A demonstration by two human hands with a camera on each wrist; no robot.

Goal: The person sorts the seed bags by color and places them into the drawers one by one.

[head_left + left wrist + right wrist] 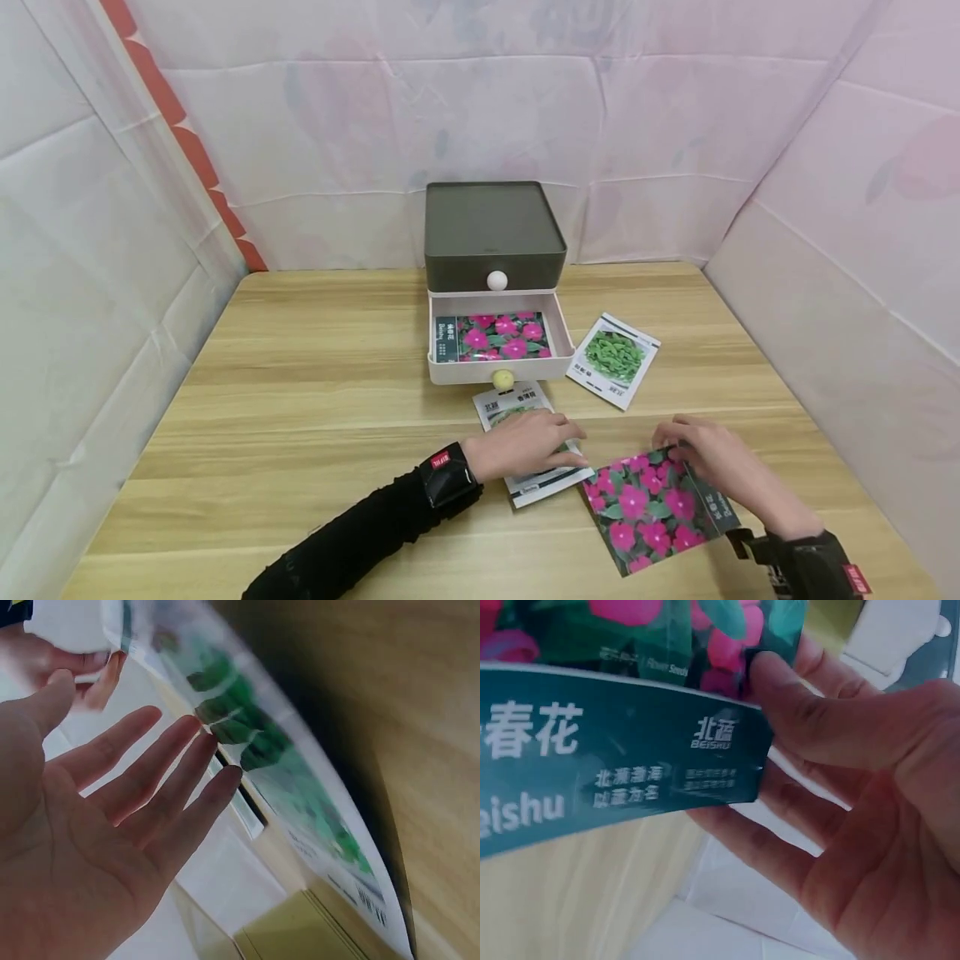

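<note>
Right hand pinches the pink-flowered seed packet; left hand rests flat-fingered on the green-printed packet (next, probably, the open white drawer).

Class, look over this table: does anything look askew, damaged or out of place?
Nothing is damaged or spilled. The lower drawer stands open with one flower packet inside, and three packets lie loose at different angles, including the green one.

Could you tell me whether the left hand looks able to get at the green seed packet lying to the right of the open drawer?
Probably yes. The left hand lies flat on another packet, holding nothing, and the green seed packet lies uncovered on the table, with bare wood between them.
</note>
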